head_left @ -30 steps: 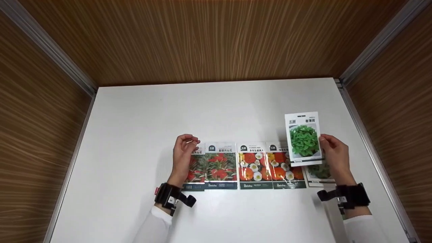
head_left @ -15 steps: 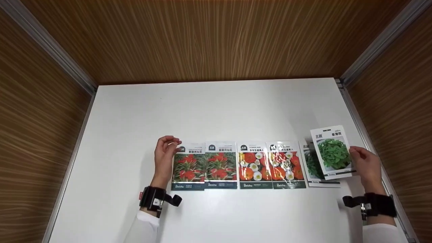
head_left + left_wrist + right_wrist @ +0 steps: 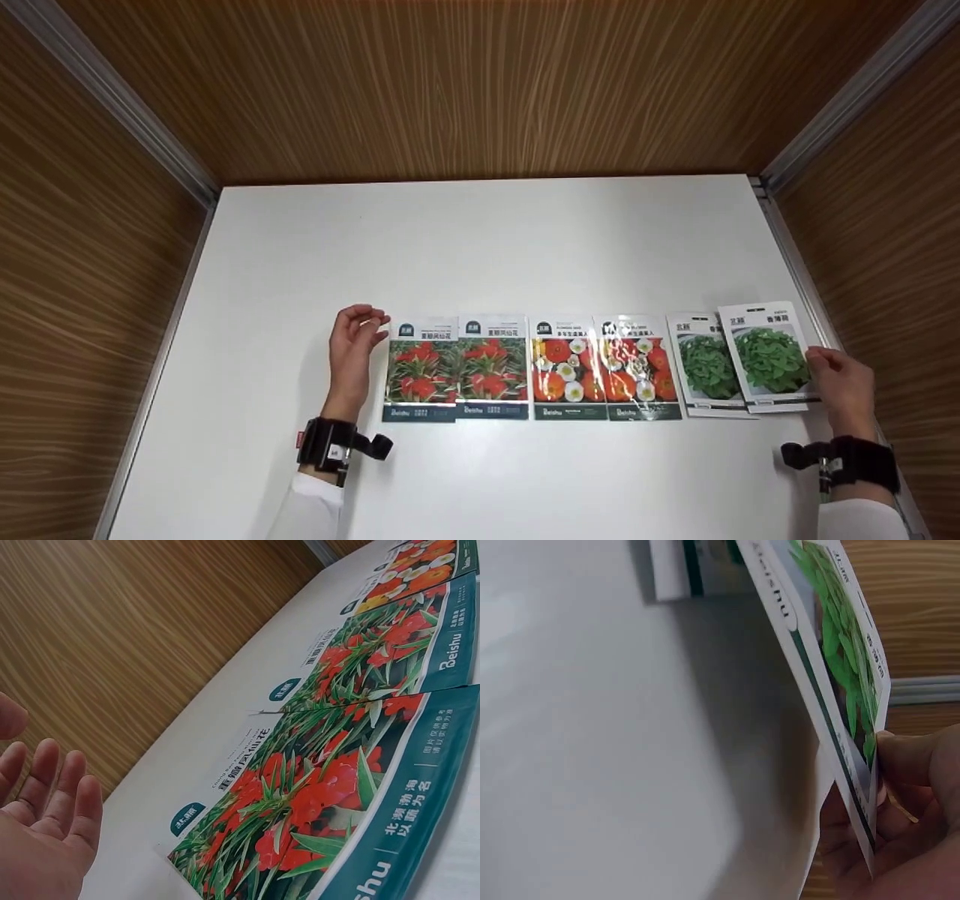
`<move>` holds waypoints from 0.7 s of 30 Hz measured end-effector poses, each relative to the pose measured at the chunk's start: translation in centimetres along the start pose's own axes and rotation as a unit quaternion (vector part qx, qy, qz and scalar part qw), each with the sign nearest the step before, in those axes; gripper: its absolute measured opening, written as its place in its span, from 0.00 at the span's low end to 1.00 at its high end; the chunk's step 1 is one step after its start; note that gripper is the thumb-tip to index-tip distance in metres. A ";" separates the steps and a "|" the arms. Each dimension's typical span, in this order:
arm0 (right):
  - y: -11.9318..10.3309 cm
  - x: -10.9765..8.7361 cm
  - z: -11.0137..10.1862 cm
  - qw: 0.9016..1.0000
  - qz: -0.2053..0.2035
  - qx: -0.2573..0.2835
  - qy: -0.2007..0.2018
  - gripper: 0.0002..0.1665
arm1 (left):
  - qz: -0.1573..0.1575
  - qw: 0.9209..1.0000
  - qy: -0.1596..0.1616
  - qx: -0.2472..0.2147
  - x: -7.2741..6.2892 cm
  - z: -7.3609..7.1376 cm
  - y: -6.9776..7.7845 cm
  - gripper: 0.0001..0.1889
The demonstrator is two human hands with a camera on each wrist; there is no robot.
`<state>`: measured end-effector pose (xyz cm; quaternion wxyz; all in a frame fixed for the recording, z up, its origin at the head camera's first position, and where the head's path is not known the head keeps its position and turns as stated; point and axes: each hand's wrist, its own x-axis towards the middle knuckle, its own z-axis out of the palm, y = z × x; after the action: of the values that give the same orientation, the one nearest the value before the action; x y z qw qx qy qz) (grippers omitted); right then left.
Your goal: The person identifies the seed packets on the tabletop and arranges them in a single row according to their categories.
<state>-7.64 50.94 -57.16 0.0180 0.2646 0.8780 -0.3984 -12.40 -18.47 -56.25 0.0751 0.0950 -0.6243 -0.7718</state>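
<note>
My right hand (image 3: 846, 386) pinches the right edge of a white seed packet (image 3: 772, 360) with a green leafy plant on it. In the right wrist view this seed packet (image 3: 840, 652) stands tilted above the table, thumb on its front and fingers behind. It overlaps a matching green seed packet (image 3: 703, 367) lying to its left. My left hand (image 3: 351, 356) hovers with loosely curled fingers, holding nothing, beside the leftmost red-flower seed packet (image 3: 420, 375). In the left wrist view the left hand (image 3: 45, 825) is apart from that packet.
Another red-flower packet (image 3: 492, 375) and two orange-and-white flower packets, one (image 3: 568, 375) left of the other (image 3: 639, 375), continue the row on the white table (image 3: 480, 247). Wood-grain panels (image 3: 480, 90) enclose the back and sides.
My right hand has carried the green packet rightward and down, uncovering much of the matching one beneath. My left hand has moved left, away from the leftmost red-flower packet.
</note>
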 end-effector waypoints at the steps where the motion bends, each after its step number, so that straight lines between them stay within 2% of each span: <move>1: 0.2 0.1 0.0 1.000 0.003 -0.005 0.000 0.33 | 0.000 1.000 0.002 0.004 0.0 -0.1 0.0 0.16; 8: 0.9 0.3 -0.1 0.999 0.026 -0.036 0.013 0.32 | -0.005 1.000 0.003 0.014 -0.1 -0.1 0.0 0.17; 15: 1.5 0.3 -0.1 0.995 0.001 -0.084 0.046 0.27 | -0.006 1.000 0.008 -0.001 -0.3 -0.2 -0.1 0.15; 21: 1.3 0.0 -0.2 0.994 0.013 -0.093 0.050 0.28 | -0.006 1.000 0.008 -0.007 -0.4 -0.2 -0.2 0.15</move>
<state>-6.99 51.84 -57.96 0.0038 0.2926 0.9077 -0.3007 -12.00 -18.54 -56.48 0.0760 0.1047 -0.6174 -0.7759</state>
